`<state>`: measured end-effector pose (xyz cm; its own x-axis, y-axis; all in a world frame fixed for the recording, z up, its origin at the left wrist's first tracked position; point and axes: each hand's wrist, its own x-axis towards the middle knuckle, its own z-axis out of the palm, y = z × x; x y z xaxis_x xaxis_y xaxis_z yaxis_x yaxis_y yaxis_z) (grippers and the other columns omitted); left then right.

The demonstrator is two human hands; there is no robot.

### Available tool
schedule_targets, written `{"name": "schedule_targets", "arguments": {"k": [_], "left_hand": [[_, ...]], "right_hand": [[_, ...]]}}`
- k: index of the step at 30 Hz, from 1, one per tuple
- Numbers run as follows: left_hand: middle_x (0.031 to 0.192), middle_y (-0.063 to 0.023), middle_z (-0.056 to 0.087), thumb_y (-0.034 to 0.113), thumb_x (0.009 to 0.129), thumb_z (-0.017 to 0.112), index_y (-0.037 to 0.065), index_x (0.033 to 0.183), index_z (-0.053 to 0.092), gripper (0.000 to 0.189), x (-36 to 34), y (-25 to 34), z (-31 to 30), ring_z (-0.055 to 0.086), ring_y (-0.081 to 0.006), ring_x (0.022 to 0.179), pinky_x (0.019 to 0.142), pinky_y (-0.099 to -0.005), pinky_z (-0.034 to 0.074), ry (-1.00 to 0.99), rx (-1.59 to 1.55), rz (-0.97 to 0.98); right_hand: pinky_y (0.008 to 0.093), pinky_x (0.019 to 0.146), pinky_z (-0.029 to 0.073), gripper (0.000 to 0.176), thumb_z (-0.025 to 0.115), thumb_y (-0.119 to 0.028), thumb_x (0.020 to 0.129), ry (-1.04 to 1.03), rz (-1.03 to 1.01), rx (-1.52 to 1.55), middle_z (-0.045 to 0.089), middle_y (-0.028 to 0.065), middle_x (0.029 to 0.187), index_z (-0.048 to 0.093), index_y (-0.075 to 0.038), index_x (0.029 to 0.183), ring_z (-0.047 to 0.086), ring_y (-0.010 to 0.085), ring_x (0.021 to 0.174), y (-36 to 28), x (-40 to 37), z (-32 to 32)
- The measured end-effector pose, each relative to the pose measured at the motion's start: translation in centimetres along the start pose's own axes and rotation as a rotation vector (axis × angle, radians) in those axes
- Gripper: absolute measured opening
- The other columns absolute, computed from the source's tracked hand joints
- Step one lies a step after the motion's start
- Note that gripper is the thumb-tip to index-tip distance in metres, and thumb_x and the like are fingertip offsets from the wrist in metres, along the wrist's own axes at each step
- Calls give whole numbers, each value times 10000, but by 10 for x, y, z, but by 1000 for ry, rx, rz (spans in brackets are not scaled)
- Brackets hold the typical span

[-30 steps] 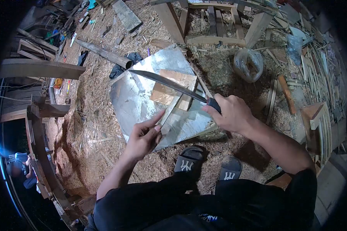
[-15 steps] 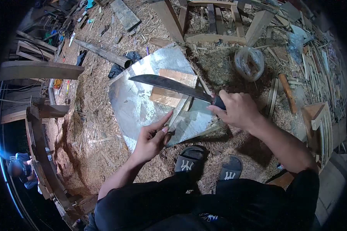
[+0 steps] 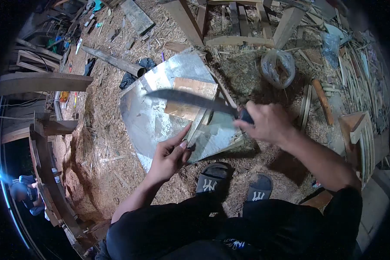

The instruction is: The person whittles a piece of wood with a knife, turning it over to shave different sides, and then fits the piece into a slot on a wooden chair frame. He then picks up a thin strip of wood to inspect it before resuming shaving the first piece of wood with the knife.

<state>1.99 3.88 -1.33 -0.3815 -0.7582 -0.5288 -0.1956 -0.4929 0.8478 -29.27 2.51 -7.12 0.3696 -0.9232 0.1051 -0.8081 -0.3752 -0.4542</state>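
My right hand [image 3: 271, 123] is closed round the dark handle of a large knife [image 3: 190, 99]; its long blade, slightly blurred, points left over the metal-topped surface [image 3: 145, 121]. Between the thumb and fingers of my left hand [image 3: 172, 157] is a thin wooden strip [image 3: 196, 125], slanting up to the right. The strip's upper end meets the edge of a flat wooden block [image 3: 184, 110] that lies on the metal. The blade passes above this block, and whether it touches the strip cannot be seen.
Wood shavings cover the ground. A log [image 3: 115, 60] lies at upper left, a clear plastic bag [image 3: 277, 69] at upper right, and a wooden frame [image 3: 355, 130] at right. Two sandals [image 3: 211, 178] are below the metal. Another person [image 3: 27, 195] is at far left.
The knife blade has blurred and sits slightly lower at its tip. My left hand still pinches the strip, and the whole view has shifted slightly.
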Motion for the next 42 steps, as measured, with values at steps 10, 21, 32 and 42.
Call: {"name": "schedule_targets", "arguments": {"k": [10,21,32,42], "left_hand": [[652,19,449,137,1056,462,58,1543,379,500,2,-1,-5,364,-74,493,448,-230,331,-27,-390,-126],[760,54,508,134,1055,531,81,1531,417,492,5,-1,4,374,-35,582,513,-209,322,56,-48,-76],[762,45,498,123,1056,517,84,1535,414,491,5,4,6,377,-45,591,510,-210,311,22,-142,-57],[743,34,511,127,1061,487,60,1540,390,493,5,-4,6,376,-46,565,492,-211,312,66,-118,-62]], "right_hand": [[427,456,565,523,596,-542,961,-3,-33,69,644,115,601,598,-24,892,686,287,495,-7,0,2],[451,485,569,505,603,-533,957,47,10,117,644,124,589,586,-35,875,700,313,534,-11,8,2],[447,505,546,462,677,-484,927,82,25,63,617,151,617,552,-46,850,679,349,553,14,16,13],[452,484,508,463,651,-483,950,111,126,189,625,153,619,563,-43,838,675,350,554,-3,4,-9]]}}
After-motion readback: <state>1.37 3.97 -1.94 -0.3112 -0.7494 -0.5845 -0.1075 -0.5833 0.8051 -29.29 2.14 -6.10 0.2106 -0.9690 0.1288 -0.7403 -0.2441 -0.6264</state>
